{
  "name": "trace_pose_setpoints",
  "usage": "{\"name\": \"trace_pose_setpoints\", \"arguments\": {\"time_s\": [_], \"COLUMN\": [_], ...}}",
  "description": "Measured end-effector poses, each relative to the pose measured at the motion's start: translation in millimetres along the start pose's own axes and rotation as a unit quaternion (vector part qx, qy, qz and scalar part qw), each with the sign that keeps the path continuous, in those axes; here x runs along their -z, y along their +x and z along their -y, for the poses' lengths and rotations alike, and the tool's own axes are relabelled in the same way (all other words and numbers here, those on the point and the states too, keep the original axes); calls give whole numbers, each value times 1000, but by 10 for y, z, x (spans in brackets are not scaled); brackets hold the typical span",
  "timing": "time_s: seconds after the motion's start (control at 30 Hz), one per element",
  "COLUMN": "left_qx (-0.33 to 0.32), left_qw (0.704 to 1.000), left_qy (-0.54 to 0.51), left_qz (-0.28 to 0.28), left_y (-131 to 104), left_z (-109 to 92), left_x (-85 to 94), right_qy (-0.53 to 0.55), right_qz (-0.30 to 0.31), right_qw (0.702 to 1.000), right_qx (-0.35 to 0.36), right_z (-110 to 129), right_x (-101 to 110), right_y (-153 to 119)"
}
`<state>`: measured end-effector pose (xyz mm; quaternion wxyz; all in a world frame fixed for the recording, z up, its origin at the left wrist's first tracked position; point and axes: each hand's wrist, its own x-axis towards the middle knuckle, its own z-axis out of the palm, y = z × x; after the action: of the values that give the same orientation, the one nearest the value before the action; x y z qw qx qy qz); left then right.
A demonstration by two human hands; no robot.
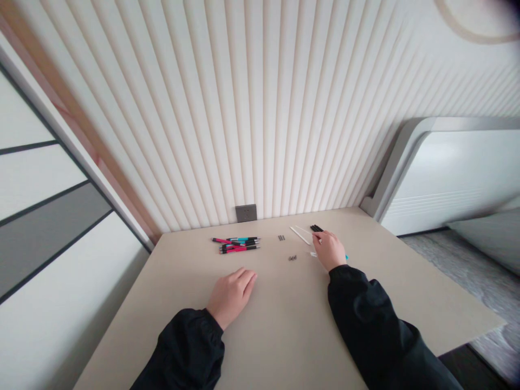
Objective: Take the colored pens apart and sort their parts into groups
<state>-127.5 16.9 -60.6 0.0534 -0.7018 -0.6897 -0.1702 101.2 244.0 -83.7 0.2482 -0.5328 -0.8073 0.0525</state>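
My right hand (330,251) reaches to the back right of the table, fingers pinched on one end of a thin white stick (304,230). Other white sticks (299,235) lie just left of it. Beyond my fingertips is a group of short black pieces (316,228). Small clear-white pieces (313,254) sit under the hand's left side, and blue pieces (346,257) show partly behind it. My left hand (232,295) rests on the table, fingers together and curled, with nothing visible in it. Ahead of it lies a pile of pink, blue and black pens (236,245).
Small grey metal pieces (281,238) and small metal tips (292,258) lie mid-table. The beige table (280,325) meets a ribbed wall with a dark socket (246,213). A white headboard (442,168) stands at right, a white and grey panelled unit (52,233) at left.
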Motion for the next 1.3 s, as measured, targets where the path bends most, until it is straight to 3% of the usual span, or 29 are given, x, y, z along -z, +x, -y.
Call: {"name": "trace_pose_setpoints", "arguments": {"time_s": [0.27, 0.6, 0.7, 0.83, 0.9, 0.97, 1.1, 1.2, 1.3], "left_qx": [-2, -13, -31, -59, -47, 1, 141, 195, 215], "left_qw": [1000, 996, 991, 974, 960, 942, 872, 803, 755], "left_qy": [3, -69, -104, -154, -183, -228, -395, -515, -585], "left_qz": [3, -46, -75, -156, -208, -246, -254, -228, -203], "left_y": [-6, 1, 7, 13, 14, 13, 16, 30, 47], "left_z": [-6, 8, 12, 5, -7, -20, -44, -61, -77], "left_x": [10, 0, 2, 36, 57, 65, 35, -6, -47], "right_qy": [-23, -7, 12, 127, 194, 239, 281, 322, 363], "right_qz": [33, 12, -34, -149, -147, -93, 1, 39, 45], "right_qw": [999, 999, 998, 970, 948, 930, 911, 901, 896], "right_qx": [3, 30, 43, 144, 207, 264, 301, 288, 253], "right_z": [45, 36, 70, 335, 584, 865, 1290, 1368, 1304], "right_x": [-133, -124, -62, 98, 174, 215, 171, 95, 53], "right_y": [20, -18, -15, -143, -307, -515, -869, -957, -924]}}
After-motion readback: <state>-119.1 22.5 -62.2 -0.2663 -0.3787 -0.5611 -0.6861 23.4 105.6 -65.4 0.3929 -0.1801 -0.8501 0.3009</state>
